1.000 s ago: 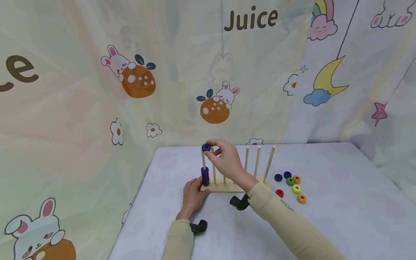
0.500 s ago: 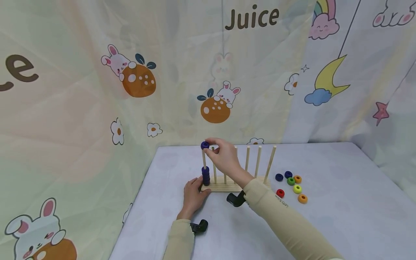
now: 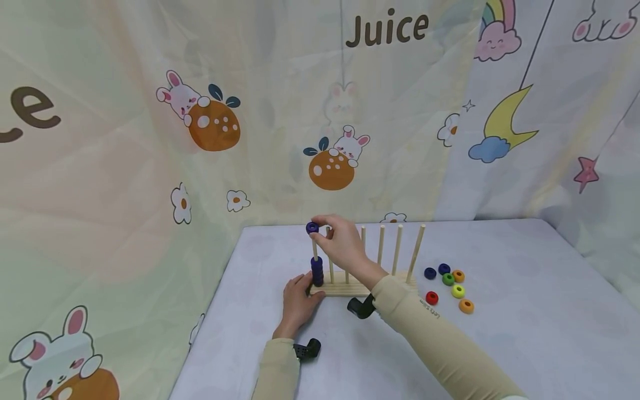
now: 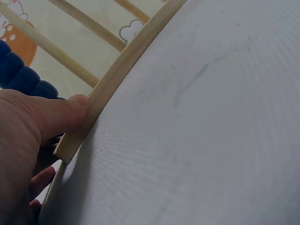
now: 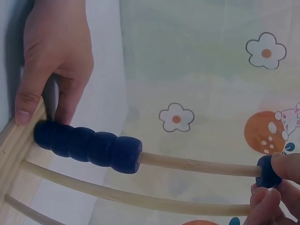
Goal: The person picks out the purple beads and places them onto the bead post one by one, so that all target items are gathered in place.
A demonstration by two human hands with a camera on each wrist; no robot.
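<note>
My right hand (image 3: 345, 241) pinches a dark blue bead (image 3: 312, 228) between thumb and fingers at the top of the leftmost wooden peg. In the right wrist view, that held bead (image 5: 268, 171) meets the peg's end. Lower on the same peg sits a stack of dark blue beads (image 5: 89, 146), down against the base. The wooden peg rack (image 3: 345, 290) has several upright pegs. My left hand (image 3: 297, 303) grips the rack's left end, its thumb (image 4: 65, 112) on the front edge and the other fingers behind, partly hidden.
Right of the rack lie loose beads: blue (image 3: 430, 273), green (image 3: 448, 279), yellow (image 3: 458, 291), red (image 3: 432, 298) and orange (image 3: 466, 306), among others. A printed curtain (image 3: 280, 111) hangs behind the white table (image 3: 525, 322). Black wrist cameras (image 3: 361, 307) jut from both sleeves.
My right hand has shifted slightly left with the blue bead, bringing it over the leftmost peg's top. My left hand stays on the rack's end.
</note>
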